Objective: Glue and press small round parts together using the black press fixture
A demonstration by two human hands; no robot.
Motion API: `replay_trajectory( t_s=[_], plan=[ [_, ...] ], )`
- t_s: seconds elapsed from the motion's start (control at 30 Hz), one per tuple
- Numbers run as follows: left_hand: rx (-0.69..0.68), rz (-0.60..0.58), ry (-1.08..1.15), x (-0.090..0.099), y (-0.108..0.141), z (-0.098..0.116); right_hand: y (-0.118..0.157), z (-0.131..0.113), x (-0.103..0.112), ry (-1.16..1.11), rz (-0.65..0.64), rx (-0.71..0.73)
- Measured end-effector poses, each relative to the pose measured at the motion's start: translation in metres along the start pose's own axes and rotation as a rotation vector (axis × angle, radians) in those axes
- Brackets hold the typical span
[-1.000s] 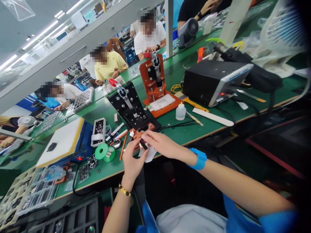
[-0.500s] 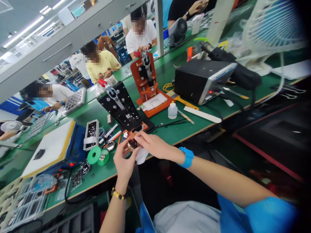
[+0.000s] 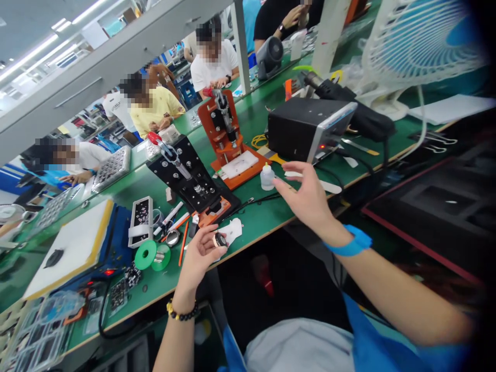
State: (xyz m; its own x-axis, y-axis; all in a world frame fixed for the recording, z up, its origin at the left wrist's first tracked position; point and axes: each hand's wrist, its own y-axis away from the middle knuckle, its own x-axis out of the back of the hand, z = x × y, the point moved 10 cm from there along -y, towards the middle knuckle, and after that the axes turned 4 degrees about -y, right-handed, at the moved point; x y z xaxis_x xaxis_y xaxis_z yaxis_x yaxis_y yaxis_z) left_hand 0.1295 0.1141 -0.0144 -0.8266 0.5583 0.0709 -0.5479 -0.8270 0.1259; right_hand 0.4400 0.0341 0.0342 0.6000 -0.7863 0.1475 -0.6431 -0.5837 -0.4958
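Note:
My left hand is raised over the bench edge, holding a small round dark part with a metal rim at its fingertips. Just beyond it, a crumpled white cloth or paper lies on the green bench. My right hand hangs apart from the left, fingers spread and holding nothing. Its fingertips are over the bench near a small white plastic bottle and a white strip.
A black plate fixture on an orange base and an orange press stand beyond my hands. Also on the bench are a black bench unit, a fan, green tape rolls, and small tools. Co-workers sit across the bench.
My right hand has left the round part and moved up and right, fingers spread. The left hand now holds the part alone. The white cloth lies on the bench.

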Motion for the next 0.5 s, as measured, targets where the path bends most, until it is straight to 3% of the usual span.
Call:
replay_trajectory(
  t_s=[0.13,0.23,0.33,0.5],
  plan=[
    [0.052,-0.175,-0.053,-0.009,-0.003,0.005,-0.018,0.020,-0.020,0.161,-0.224,0.015],
    [0.073,-0.275,-0.057,-0.013,-0.002,0.009,-0.020,0.022,-0.034,0.216,-0.296,0.007],
    [0.088,-0.333,-0.089,-0.014,0.001,0.008,-0.017,0.007,-0.034,0.164,-0.285,0.077],
    [0.115,-0.355,-0.184,-0.015,0.004,0.006,0.015,-0.035,-0.031,0.023,-0.350,0.373]
  ],
)
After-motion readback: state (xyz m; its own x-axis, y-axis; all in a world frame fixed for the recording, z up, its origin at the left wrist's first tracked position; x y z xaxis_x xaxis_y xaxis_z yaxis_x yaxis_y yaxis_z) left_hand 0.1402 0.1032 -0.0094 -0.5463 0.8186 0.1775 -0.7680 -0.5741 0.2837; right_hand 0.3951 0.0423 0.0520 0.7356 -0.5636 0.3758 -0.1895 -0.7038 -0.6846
